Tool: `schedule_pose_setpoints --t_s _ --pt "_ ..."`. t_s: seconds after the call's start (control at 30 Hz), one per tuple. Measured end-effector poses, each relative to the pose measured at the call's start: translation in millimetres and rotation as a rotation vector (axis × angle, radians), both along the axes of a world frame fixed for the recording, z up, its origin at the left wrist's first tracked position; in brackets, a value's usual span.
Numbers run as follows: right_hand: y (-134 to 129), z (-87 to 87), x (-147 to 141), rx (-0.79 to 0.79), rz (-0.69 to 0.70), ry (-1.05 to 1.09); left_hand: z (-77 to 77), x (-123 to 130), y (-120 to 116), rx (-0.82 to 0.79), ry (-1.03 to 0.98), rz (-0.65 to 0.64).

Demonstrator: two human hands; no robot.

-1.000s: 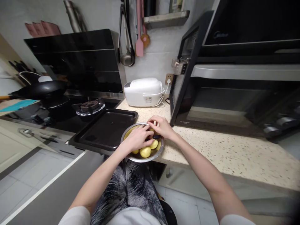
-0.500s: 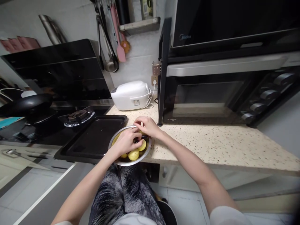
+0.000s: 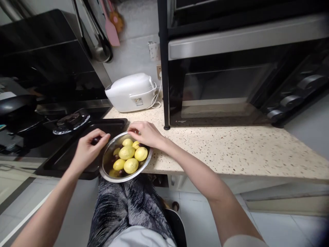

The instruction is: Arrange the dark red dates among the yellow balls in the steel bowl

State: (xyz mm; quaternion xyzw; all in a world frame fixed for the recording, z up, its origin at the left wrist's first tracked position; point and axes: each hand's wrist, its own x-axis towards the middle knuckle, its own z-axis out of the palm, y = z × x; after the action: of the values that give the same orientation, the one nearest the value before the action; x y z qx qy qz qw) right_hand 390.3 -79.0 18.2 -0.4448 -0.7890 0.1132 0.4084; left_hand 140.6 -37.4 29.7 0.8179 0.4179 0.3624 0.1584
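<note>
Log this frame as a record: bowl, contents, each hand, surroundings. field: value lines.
bowl: round silver metal bowl, at the counter's front edge
contents: yellow oval lemons, small dark round fruits among them
left_hand: left hand beside the bowl, small dark round item between thumb and fingers
right_hand: right hand at the bowl's far rim; anything pinched is unclear
surroundings: black rectangular tray, white rounded rice cooker, beige speckled counter, black glass-fronted oven

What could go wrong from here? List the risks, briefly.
The bowl appears to jut past the front edge of the counter; a knock might tip it and spill the lemons. The dark thing held in the left hand could slip and drop onto the tray.
</note>
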Motion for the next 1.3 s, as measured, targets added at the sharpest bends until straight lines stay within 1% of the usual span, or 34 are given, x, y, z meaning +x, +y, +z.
schedule_pose_setpoints --t_s 0.1,0.17,0.27,0.37,0.47,0.57,0.73,0.8,0.9,1.03,1.1,1.17,1.23,1.3 --pt "-5 0.0 -5 -0.005 0.068 -0.062 -5.5 -35 23 -0.079 0.090 0.232" --pt "-7 -1.2 -9 0.002 0.129 -0.108 -12.4 -59 38 -0.072 0.207 0.343" --pt "-8 -4.6 -13 0.003 0.191 -0.162 -24.2 -88 56 -0.064 0.349 0.439" --pt "-7 -8.5 -14 -0.015 0.173 -0.172 -34.1 -108 67 -0.070 0.437 0.468" --pt "-4 -11.8 -11 -0.027 0.138 -0.151 -39.7 -118 73 -0.082 0.499 0.463" --pt "-1 -14.2 -5 -0.032 0.106 -0.117 -38.9 -120 72 -0.091 0.576 0.465" --pt "5 -16.7 4 -0.034 0.041 -0.082 -28.9 -118 58 -0.088 0.792 0.517" --pt "6 -17.8 7 -0.034 0.038 -0.075 -27.1 -118 53 -0.108 0.829 0.551" --pt "7 -19.4 10 -0.053 0.041 -0.083 -29.8 -121 49 -0.108 0.839 0.568" --pt "6 -19.5 12 -0.094 0.030 -0.132 -36.0 -120 44 -0.008 0.772 0.504" --pt "6 -18.6 12 -0.110 0.034 -0.144 -34.1 -111 37 0.056 0.673 0.419" --pt "5 -17.1 13 -0.119 0.051 -0.144 -27.0 -97 25 0.123 0.534 0.250" --pt "4 -14.6 15 -0.132 0.080 -0.154 -16.7 -78 8 0.163 0.410 0.019" --pt "4 -11.1 20 -0.172 0.127 -0.183 -6.9 -58 -9 0.139 0.388 -0.214"
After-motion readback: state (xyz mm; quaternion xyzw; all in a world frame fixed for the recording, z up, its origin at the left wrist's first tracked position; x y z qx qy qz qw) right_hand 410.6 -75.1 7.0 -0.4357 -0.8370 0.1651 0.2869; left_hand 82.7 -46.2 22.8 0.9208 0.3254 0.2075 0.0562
